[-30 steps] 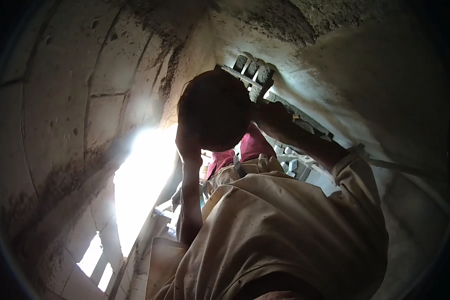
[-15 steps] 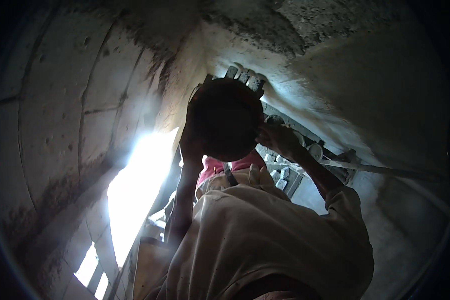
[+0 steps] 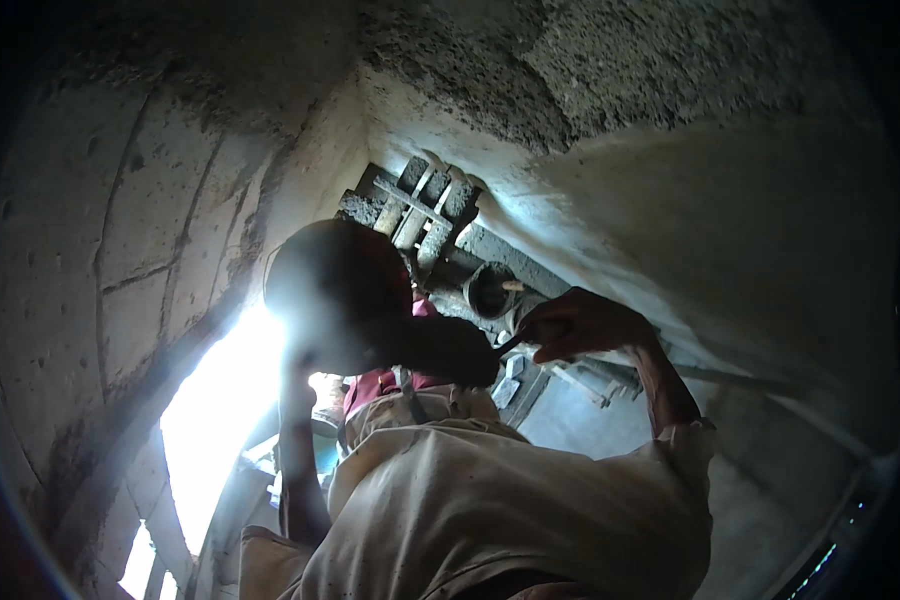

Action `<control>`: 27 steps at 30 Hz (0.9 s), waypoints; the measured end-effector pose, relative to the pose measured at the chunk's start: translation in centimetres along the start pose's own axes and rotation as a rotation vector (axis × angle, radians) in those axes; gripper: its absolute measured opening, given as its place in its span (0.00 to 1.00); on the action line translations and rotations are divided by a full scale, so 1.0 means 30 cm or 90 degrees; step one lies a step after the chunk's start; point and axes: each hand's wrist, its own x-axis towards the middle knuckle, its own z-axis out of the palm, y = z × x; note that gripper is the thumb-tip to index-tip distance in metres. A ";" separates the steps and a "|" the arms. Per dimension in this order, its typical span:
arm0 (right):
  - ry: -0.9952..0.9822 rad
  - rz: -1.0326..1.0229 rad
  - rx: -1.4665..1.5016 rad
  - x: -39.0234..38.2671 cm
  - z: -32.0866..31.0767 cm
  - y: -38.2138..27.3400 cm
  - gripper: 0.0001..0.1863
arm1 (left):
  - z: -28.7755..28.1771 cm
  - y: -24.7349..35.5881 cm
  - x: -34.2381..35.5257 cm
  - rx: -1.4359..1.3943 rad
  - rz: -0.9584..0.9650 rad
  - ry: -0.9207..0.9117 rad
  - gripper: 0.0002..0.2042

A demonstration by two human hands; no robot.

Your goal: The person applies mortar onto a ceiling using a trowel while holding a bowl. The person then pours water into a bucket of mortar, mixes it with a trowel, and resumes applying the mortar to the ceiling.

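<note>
Right hand [image 3: 590, 325] is curled closed around the thin dark handle of what looks like a trowel [image 3: 440, 350]; its palm side is in shadow, so the exact grip is hard to read. Left hand [image 3: 298, 352] is at the lower left edge of a round, dark bowl [image 3: 335, 275], seemingly supporting it, but glare and silhouette hide the fingers and I cannot tell how tightly they grip.

Trowel and bowl are in front of the chest, above the beige shirt [image 3: 510, 490], with the broad end of the trowel overlapping the bowl's lower right side; whether the two touch is unclear. For good control, I would keep the bowl steady and level in the left hand, hold the right wrist firm, and turn the trowel smoothly so that anything on it stays balanced.

Nearly everything about the bowl is black against the light: a rounded outline, hazy on its left, its contents not readable. Broad and blunt, the trowel's far end looks thick and dark; a load on it cannot be told from the blade. Beyond stands a dark bucket [image 3: 487, 292], near some grey blocks [image 3: 510, 382].
</note>
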 end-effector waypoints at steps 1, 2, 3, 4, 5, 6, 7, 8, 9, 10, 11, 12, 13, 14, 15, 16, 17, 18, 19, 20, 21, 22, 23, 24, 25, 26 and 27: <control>-0.003 0.015 0.040 0.012 -0.062 0.092 0.23 | 0.012 0.009 0.013 0.000 -0.003 0.005 0.15; 0.020 0.178 0.151 0.003 -0.142 0.143 0.21 | 0.027 0.018 0.033 -0.001 -0.006 -0.004 0.16; 0.106 0.106 0.253 -0.006 -0.239 0.231 0.20 | 0.030 0.023 0.039 0.003 -0.003 -0.007 0.16; 0.280 0.113 0.095 -0.056 -0.367 0.297 0.13 | 0.039 0.027 0.042 0.003 0.004 -0.010 0.17; 0.432 0.146 -0.060 -0.054 -0.496 0.322 0.08 | 0.027 0.032 0.014 0.013 0.003 0.008 0.17; 0.539 0.181 -0.173 -0.158 -0.630 0.304 0.07 | 0.033 0.031 0.021 0.011 0.008 0.000 0.18; 0.642 0.054 0.019 -0.272 -0.726 0.247 0.08 | 0.035 0.027 0.018 0.010 0.011 0.002 0.18; 0.715 0.014 -0.054 -0.379 -0.780 0.103 0.10 | 0.027 0.017 -0.012 0.009 0.011 0.013 0.19; 0.771 0.003 -0.203 -0.482 -0.793 -0.071 0.13 | 0.026 0.020 -0.016 0.008 0.020 0.021 0.19; 0.800 0.001 -0.321 -0.567 -0.749 -0.212 0.17 | 0.019 0.011 -0.047 0.010 0.020 0.021 0.20; 0.807 -0.012 -0.413 -0.585 -0.714 -0.303 0.21 | 0.016 0.018 -0.059 0.010 0.026 0.033 0.20; 0.834 -0.052 -0.456 -0.570 -0.606 -0.399 0.22 | 0.034 0.033 -0.030 0.003 0.039 0.017 0.21; 0.845 -0.117 -0.483 -0.517 -0.532 -0.454 0.22 | 0.039 0.045 -0.036 0.008 0.051 0.034 0.21; 0.743 0.008 -0.480 -0.487 -0.432 -0.499 0.21 | 0.041 0.058 -0.033 0.011 0.067 0.037 0.22; 0.634 0.128 -0.475 -0.448 -0.354 -0.536 0.19 | 0.052 0.076 -0.017 0.016 0.089 0.043 0.22; 0.596 0.046 -0.611 -0.372 -0.261 -0.507 0.17 | 0.051 0.099 -0.012 0.023 0.110 0.054 0.22; 0.555 -0.039 -0.741 -0.277 -0.157 -0.418 0.16 | 0.065 0.117 0.007 0.035 0.129 0.061 0.23; 0.472 -0.008 -0.724 -0.185 -0.062 -0.344 0.12 | 0.079 0.143 0.021 0.054 0.143 0.067 0.23; 0.418 0.025 -0.804 -0.110 0.036 -0.289 0.12 | 0.107 0.175 0.035 0.067 0.157 0.054 0.24; 0.373 0.045 -0.818 -0.043 0.114 -0.225 0.12 | 0.133 0.203 0.038 0.085 0.163 0.047 0.24; 0.335 0.064 -0.827 0.012 0.174 -0.165 0.12 | 0.151 0.244 0.032 0.107 0.168 0.040 0.25; 0.375 0.071 -0.841 0.061 0.225 -0.109 0.13 | 0.169 0.283 0.022 0.102 0.195 0.029 0.25; 0.416 0.077 -0.853 0.111 0.263 -0.056 0.14 | 0.180 0.308 0.017 0.106 0.207 0.021 0.26; 0.421 0.070 -0.844 0.158 0.298 -0.026 0.14 | 0.182 0.338 -0.016 0.070 0.264 0.021 0.30; 0.430 0.065 -0.800 0.201 0.326 -0.004 0.14 | 0.175 0.367 -0.040 0.081 0.268 0.023 0.30; 0.438 0.065 -0.760 0.232 0.349 0.017 0.15 | 0.173 0.399 -0.063 0.130 0.273 0.022 0.31; 0.388 0.053 -0.726 0.257 0.367 0.045 0.14 | 0.173 0.430 -0.077 0.177 0.280 0.019 0.31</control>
